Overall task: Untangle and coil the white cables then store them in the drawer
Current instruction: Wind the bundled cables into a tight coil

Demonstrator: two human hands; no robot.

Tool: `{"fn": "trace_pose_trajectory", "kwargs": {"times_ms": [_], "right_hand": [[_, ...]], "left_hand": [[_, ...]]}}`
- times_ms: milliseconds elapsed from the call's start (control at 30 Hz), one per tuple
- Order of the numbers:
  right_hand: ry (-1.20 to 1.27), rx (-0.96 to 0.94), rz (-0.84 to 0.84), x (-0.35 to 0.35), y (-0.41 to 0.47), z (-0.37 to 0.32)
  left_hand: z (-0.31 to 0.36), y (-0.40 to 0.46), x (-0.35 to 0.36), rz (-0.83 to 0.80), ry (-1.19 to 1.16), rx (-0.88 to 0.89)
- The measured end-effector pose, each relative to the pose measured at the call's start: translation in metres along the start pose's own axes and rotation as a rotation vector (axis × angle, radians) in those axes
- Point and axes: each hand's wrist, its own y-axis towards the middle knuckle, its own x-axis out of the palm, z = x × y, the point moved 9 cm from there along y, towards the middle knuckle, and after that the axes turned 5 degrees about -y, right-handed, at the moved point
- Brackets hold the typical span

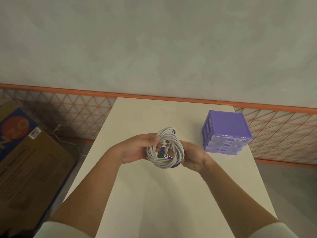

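Both hands hold a coil of white cable above the middle of the table.

Her or his left hand (137,148) grips the coil (165,149) from the left side, fingers curled over the top strands and the thumb tip pressed against them; the right hand (192,157) cups the coil from the right and underneath, its fingers hidden behind the loops. Something purple with a green ring and white letters shows through the middle of the coil and under its lower edge, though I cannot tell what it is. To the right, well apart from the hands, a small purple drawer unit (226,133) stands on the pale table (154,194), its three clear drawers all pushed in. On the floor to the left lies a big cardboard box (29,165), with a thin white wire (68,141) trailing along the floor near the patterned wall (82,109).
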Motion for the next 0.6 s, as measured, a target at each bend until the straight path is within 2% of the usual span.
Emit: {"fn": "trace_pose_trajectory", "kwargs": {"times_ms": [100, 167, 367, 600], "right_hand": [[0.214, 0.004, -0.002, 0.006, 0.0, 0.007], [0.275, -0.023, 0.026, 0.009, -0.003, 0.006], [0.055, 0.005, 0.098, 0.01, 0.005, 0.018], [0.052, 0.082, 0.032, 0.009, 0.0, 0.016]], "left_hand": [[0.001, -0.002, -0.007, 0.048, -0.015, 0.022], [-0.001, -0.002, -0.011, 0.074, -0.031, 0.02], [-0.006, 0.0, -0.014, 0.111, -0.061, 0.016], [-0.008, -0.002, -0.012, 0.111, -0.064, 0.023]]}}
